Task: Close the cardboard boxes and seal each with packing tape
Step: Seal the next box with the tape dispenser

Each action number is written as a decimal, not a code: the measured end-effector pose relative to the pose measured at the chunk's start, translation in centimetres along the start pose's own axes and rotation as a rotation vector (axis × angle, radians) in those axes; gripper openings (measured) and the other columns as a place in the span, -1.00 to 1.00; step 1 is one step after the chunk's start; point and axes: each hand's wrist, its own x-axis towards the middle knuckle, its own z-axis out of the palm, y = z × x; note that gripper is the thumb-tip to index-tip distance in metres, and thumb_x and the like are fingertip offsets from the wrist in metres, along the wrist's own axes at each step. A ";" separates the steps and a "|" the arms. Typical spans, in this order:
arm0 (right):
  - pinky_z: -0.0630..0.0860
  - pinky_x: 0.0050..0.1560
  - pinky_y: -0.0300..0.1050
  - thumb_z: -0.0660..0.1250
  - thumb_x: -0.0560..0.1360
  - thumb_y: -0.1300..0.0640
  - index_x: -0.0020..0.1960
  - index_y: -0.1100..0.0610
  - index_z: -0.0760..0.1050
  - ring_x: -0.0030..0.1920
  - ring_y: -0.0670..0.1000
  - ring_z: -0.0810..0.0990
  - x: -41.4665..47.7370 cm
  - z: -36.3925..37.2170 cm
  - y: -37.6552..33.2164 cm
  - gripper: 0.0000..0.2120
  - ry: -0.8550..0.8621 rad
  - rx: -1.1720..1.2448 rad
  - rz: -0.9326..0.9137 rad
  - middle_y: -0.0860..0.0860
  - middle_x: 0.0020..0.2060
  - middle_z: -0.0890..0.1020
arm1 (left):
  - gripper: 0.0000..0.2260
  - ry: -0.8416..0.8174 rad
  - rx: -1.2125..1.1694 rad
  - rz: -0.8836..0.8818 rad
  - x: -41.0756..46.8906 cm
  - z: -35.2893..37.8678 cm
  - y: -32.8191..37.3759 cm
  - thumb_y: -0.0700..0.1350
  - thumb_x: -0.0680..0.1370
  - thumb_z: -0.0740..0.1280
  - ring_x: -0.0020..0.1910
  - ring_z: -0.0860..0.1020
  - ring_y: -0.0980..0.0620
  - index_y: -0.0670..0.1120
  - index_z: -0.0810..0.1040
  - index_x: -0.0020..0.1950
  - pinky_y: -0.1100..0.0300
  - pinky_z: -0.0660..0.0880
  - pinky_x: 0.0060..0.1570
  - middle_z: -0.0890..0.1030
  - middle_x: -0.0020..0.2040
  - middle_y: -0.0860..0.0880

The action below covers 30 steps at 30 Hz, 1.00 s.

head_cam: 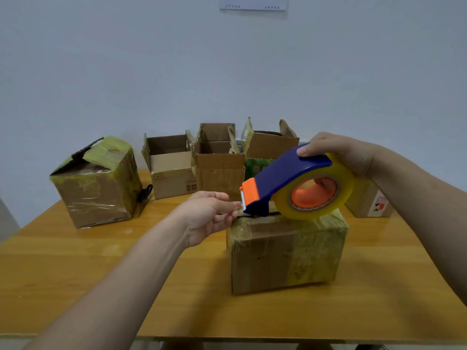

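Gripping the tape dispenser (285, 176) from above, the right hand (343, 154) holds it just over the closed box (285, 253), with the cutter pointing left. The left hand (212, 214) meets it there, and its thumb and forefinger seem to pinch the tape end (241, 210) at the blade. The box lies directly under both hands on the tabletop (113, 274), its long axis running left to right, the same as the dispenser. I judge the tape must go along this axis. Three open boxes (171, 170) stand behind.

Blue-and-orange tape dispenser (285, 178) sits tilted atop the closed, tape-wrapped near box (285, 251); open boxes (171, 168) stand behind it.
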 end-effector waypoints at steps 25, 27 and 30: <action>0.52 -0.11 -0.04 0.39 0.39 -0.12 -0.31 0.00 0.72 -0.33 -0.04 0.67 4.1 1.6 -1.5 -0.75 -0.090 -0.214 0.182 0.03 -0.29 0.71 | -0.79 0.157 0.353 0.236 0.2 -0.7 -1.4 -0.35 0.53 0.48 -0.30 0.67 0.05 -0.14 0.50 0.00 0.23 0.61 -0.27 0.68 -0.16 -0.16; 0.54 -0.07 -0.01 0.46 0.39 -0.11 -0.22 0.05 0.71 -0.30 -0.01 0.68 3.9 1.5 -1.3 -0.77 -0.079 -0.220 0.184 0.06 -0.25 0.73 | -0.82 0.154 0.405 0.258 0.3 -0.7 -1.2 -0.33 0.54 0.48 -0.30 0.67 0.06 -0.16 0.53 0.01 0.25 0.61 -0.28 0.69 -0.18 -0.15; 0.55 -0.09 -0.02 0.45 0.39 -0.11 -0.07 0.12 0.66 -0.31 -0.02 0.69 3.8 1.7 -1.4 -0.70 -0.049 -0.229 0.210 0.07 -0.23 0.73 | -0.90 0.166 0.524 0.291 0.3 -0.7 -0.9 -0.30 0.55 0.48 -0.28 0.65 0.05 -0.18 0.60 0.00 0.21 0.64 -0.26 0.69 -0.23 -0.09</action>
